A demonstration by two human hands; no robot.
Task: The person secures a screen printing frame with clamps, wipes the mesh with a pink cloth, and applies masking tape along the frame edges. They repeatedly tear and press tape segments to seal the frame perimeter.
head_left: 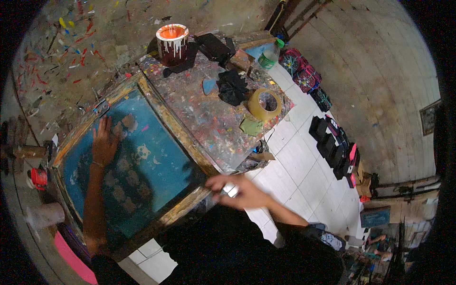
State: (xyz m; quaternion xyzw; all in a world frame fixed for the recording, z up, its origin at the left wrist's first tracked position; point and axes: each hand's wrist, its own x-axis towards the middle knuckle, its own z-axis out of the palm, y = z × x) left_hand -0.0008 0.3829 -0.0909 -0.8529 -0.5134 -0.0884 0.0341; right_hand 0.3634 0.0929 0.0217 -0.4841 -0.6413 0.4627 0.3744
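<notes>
A screen-printing frame with a wooden rim (192,151) and blue mesh (164,128) lies tilted across the left of my view. Small pale motifs show in the mesh, and a shadow darkens its lower part. My left hand (104,145) rests on the mesh near the frame's far left side, fingers stretched out. By the frame's near right corner, my right hand (244,192) is blurred by motion. Its fingers curl around a small shiny white thing (231,190) whose kind I cannot make out. A metal clamp (100,108) sits at the far left edge of the frame.
Beyond the frame, a paint-spattered tabletop (190,111) carries an orange-paint bucket (172,52), crumpled black cloth (232,88) and a tape roll (256,108). A green-capped bottle (270,57) stands behind. Black stacks (327,142) line the tiled floor (294,161). A plastic cup (45,214) is at left.
</notes>
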